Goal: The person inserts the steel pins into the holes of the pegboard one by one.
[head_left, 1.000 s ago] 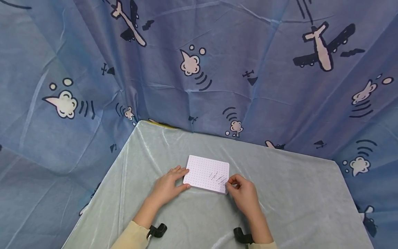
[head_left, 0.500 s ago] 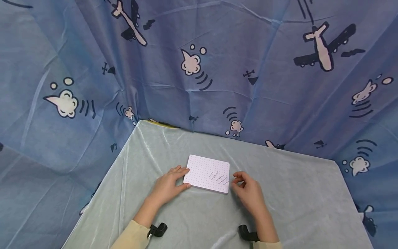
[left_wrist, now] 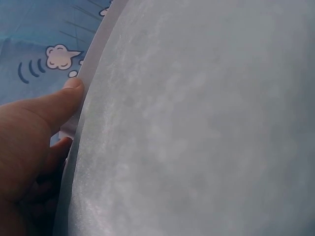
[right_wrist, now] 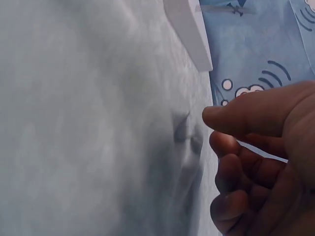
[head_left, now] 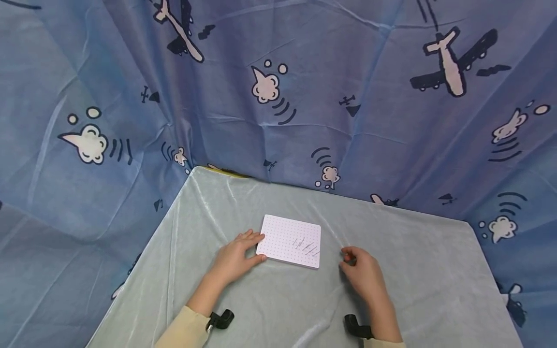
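Note:
A white rectangular block (head_left: 283, 237) with rounded corners and a dotted top lies on the cloth. Several thin dark lines or slender sticks (head_left: 304, 247) show on its right part; which they are I cannot tell. At the block's left end is my left hand (head_left: 235, 256), thumb against the near edge and a finger touching the left edge. To the right of the block, apart from it, is my right hand (head_left: 364, 271). In the right wrist view its fingers (right_wrist: 229, 169) are loosely curled, thumb close to the index finger, nothing seen between them.
A pale grey-green cloth (head_left: 417, 270) with wrinkles covers the table. Blue curtains (head_left: 304, 96) printed with planes and clouds surround it at the back and sides. A yellow strip (head_left: 226, 171) shows at the back left edge. Black wrist cameras (head_left: 224, 319) sit on both forearms.
My right hand has come away from the block's right edge and moved further right. One more dark line shows near that edge than a second ago. My left hand has stayed in place.

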`<action>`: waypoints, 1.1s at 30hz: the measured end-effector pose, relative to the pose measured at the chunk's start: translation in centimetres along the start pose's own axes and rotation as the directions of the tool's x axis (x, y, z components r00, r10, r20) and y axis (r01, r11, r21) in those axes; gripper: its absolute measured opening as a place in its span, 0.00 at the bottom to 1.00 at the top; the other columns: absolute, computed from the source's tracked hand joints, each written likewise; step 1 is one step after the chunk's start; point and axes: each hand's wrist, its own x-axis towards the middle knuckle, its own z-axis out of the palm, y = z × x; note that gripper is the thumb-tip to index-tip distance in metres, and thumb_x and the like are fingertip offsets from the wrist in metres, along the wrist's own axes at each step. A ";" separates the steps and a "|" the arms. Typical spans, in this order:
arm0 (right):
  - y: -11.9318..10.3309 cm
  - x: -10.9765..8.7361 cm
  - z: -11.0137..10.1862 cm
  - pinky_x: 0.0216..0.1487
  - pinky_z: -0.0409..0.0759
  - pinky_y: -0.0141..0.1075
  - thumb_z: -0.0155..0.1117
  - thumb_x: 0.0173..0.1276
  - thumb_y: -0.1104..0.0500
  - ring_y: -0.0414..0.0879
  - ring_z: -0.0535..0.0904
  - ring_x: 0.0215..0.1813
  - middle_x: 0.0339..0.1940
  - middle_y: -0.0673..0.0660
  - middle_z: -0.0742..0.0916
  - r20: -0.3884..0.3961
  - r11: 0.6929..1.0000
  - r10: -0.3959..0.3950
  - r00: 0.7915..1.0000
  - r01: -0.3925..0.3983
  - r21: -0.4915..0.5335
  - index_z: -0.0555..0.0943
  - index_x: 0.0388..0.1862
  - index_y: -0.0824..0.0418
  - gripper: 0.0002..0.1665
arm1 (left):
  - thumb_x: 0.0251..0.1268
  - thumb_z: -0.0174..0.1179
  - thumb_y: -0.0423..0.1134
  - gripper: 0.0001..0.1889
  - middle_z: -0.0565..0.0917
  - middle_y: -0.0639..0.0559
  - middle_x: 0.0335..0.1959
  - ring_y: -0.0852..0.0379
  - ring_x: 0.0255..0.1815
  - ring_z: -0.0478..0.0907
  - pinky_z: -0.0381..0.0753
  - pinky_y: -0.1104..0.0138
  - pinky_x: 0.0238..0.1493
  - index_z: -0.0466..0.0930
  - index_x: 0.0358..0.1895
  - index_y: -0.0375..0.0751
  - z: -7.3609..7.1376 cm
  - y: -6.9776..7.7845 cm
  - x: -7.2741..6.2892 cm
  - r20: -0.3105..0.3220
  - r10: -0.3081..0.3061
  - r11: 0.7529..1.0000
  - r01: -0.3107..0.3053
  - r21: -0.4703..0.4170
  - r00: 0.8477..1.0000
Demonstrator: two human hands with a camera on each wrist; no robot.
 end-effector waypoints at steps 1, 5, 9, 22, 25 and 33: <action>0.2 -0.1 -0.1 0.43 0.79 0.44 0.73 0.69 0.66 0.50 0.81 0.41 0.42 0.54 0.88 -0.004 1.000 0.001 1.000 -0.001 -0.014 0.87 0.58 0.67 0.19 | 0.70 0.75 0.57 0.34 0.79 0.53 0.77 0.46 0.83 0.68 0.72 0.38 0.76 0.81 0.76 0.53 0.0 0.0 0.0 0.000 0.000 1.000 0.000 -0.002 1.000; 0.8 -0.3 -0.2 0.41 0.78 0.43 0.72 0.69 0.66 0.48 0.80 0.39 0.38 0.52 0.86 -0.023 0.999 0.004 1.000 -0.005 -0.046 0.89 0.55 0.66 0.16 | 0.70 0.75 0.57 0.34 0.79 0.54 0.77 0.47 0.83 0.68 0.72 0.39 0.76 0.81 0.77 0.53 0.0 -0.1 0.0 0.001 0.003 1.000 -0.003 0.005 1.000; 1.0 -0.3 -0.1 0.38 0.76 0.41 0.72 0.70 0.63 0.47 0.78 0.35 0.35 0.52 0.86 -0.031 0.998 0.017 0.999 -0.018 -0.057 0.89 0.49 0.64 0.10 | 0.70 0.75 0.59 0.35 0.78 0.55 0.78 0.48 0.84 0.67 0.72 0.39 0.76 0.80 0.77 0.54 0.0 -0.2 -0.1 0.004 -0.005 1.000 0.005 0.006 1.000; 0.8 -0.5 0.4 0.28 0.73 0.41 0.74 0.73 0.56 0.47 0.76 0.25 0.25 0.51 0.83 -0.009 0.989 0.073 0.997 -0.074 -0.129 0.84 0.33 0.60 0.11 | 0.70 0.75 0.59 0.35 0.78 0.56 0.78 0.50 0.84 0.67 0.71 0.41 0.78 0.80 0.77 0.54 0.2 -0.3 -0.1 0.007 -0.009 1.000 0.009 0.009 1.000; 0.6 -0.4 0.4 0.27 0.73 0.41 0.74 0.73 0.56 0.47 0.76 0.25 0.24 0.51 0.83 -0.007 0.986 0.068 0.998 -0.068 -0.150 0.84 0.32 0.60 0.11 | 0.69 0.75 0.59 0.36 0.78 0.55 0.78 0.50 0.84 0.67 0.72 0.41 0.77 0.80 0.77 0.54 0.2 -0.3 -0.1 0.007 -0.006 1.000 0.006 0.012 1.000; 0.2 -0.3 0.6 0.24 0.71 0.41 0.66 0.69 0.60 0.48 0.75 0.24 0.22 0.51 0.82 -0.017 0.980 0.052 0.998 -0.054 -0.190 0.84 0.28 0.59 0.09 | 0.69 0.75 0.59 0.35 0.78 0.56 0.78 0.51 0.84 0.67 0.72 0.40 0.77 0.81 0.77 0.55 0.4 -0.5 0.0 -0.004 -0.005 1.000 0.005 0.008 1.000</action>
